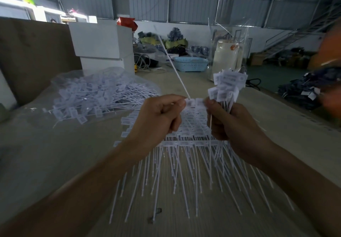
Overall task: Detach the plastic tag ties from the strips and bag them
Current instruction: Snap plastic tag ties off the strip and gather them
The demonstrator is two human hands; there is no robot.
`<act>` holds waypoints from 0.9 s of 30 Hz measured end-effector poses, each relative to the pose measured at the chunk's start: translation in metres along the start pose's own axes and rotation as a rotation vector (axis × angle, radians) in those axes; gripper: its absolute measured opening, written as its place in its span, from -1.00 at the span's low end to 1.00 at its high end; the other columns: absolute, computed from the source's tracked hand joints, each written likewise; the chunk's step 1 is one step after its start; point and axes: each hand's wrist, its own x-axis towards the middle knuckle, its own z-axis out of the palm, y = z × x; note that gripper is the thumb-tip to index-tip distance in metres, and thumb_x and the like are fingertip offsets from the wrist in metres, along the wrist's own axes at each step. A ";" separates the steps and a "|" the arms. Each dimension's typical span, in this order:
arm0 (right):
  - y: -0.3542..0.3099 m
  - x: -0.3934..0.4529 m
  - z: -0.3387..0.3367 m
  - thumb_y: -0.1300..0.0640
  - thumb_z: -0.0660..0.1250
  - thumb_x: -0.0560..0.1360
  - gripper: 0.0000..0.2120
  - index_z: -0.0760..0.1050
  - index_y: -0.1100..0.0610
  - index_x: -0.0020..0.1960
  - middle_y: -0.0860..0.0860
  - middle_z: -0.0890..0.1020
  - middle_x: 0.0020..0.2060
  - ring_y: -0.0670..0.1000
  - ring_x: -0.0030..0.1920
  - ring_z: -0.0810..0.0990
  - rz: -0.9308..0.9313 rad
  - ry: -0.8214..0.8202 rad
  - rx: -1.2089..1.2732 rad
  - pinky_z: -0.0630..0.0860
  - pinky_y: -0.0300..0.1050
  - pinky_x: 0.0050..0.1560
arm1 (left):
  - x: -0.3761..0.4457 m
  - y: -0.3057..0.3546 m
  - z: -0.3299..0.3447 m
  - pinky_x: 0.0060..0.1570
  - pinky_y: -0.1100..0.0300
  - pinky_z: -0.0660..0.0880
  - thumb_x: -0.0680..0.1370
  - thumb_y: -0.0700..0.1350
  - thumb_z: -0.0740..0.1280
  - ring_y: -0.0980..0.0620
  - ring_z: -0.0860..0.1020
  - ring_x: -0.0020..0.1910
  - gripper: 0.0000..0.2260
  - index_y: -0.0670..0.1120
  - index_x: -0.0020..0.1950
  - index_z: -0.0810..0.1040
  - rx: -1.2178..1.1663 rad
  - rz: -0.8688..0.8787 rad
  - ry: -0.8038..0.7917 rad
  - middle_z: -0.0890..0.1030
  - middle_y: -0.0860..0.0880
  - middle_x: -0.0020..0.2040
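My left hand [158,118] pinches the head of one white plastic tag tie [175,70], whose tail points up and away. Beside it my right hand [232,124] grips a bundle of detached ties [227,85], their flat tag heads fanned out above the fist, while its thumb and fingertip touch the same tie head. Under both hands a stack of tie strips [184,137] lies on the table, tails spread toward me. A clear plastic bag [99,93] full of loose ties sits at the left.
The wooden table [55,159] runs to an edge at the right. White boxes [101,43] stand behind the bag, next to a brown board. A blue basket [191,63] and a clear-wrapped roll [227,58] stand at the back. Dark clothes with tags [310,87] lie at the right.
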 end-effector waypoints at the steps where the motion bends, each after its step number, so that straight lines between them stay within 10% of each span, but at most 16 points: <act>1: 0.000 0.001 0.000 0.02 0.23 0.63 -0.59 0.33 0.01 -0.38 -0.02 0.20 -0.47 -0.03 -0.46 0.10 0.017 -0.010 0.014 0.17 -0.22 -0.50 | -0.001 0.000 0.000 -0.44 0.24 0.38 0.64 -0.15 0.29 0.04 0.38 -0.54 -0.81 0.02 0.05 0.70 -0.050 -0.020 -0.001 0.51 -0.03 -0.50; 13: 0.005 0.003 -0.002 -0.07 0.16 0.65 -0.64 0.42 0.16 -0.18 0.22 0.54 -0.38 0.01 -0.50 0.12 0.071 -0.098 0.043 0.19 -0.26 -0.52 | 0.000 0.005 -0.001 -0.19 0.15 0.58 0.54 -0.11 0.36 -0.12 0.67 -0.16 -0.84 -0.07 0.00 0.73 -0.386 -0.147 -0.039 0.70 -0.21 -0.10; 19: 0.007 0.004 -0.004 -0.06 0.19 0.64 -0.65 0.40 0.10 -0.26 0.05 0.41 -0.45 -0.01 -0.48 0.12 0.112 -0.124 0.083 0.21 -0.24 -0.53 | 0.002 0.004 -0.003 -0.18 0.22 0.59 0.55 -0.27 0.39 -0.06 0.70 -0.14 -0.82 -0.04 0.03 0.72 -0.181 -0.060 -0.008 0.73 -0.09 -0.10; 24: 0.002 0.004 -0.006 -0.16 0.21 0.60 -0.64 0.38 0.05 -0.26 0.00 0.30 -0.46 -0.04 -0.49 0.11 0.163 -0.206 0.191 0.18 -0.24 -0.53 | -0.003 0.002 -0.004 -0.15 0.21 0.63 0.54 -0.22 0.42 0.21 0.67 -0.24 -0.82 0.04 0.01 0.72 0.486 0.176 -0.135 0.71 0.17 -0.07; 27: -0.002 0.003 -0.006 -0.17 0.20 0.61 -0.61 0.39 0.05 -0.29 0.00 0.36 -0.46 -0.04 -0.50 0.14 0.134 -0.204 0.207 0.17 -0.21 -0.52 | -0.003 0.007 0.002 -0.22 0.26 0.61 0.54 -0.21 0.44 0.18 0.67 -0.30 -0.86 0.01 0.02 0.71 0.313 0.111 -0.105 0.71 0.11 -0.20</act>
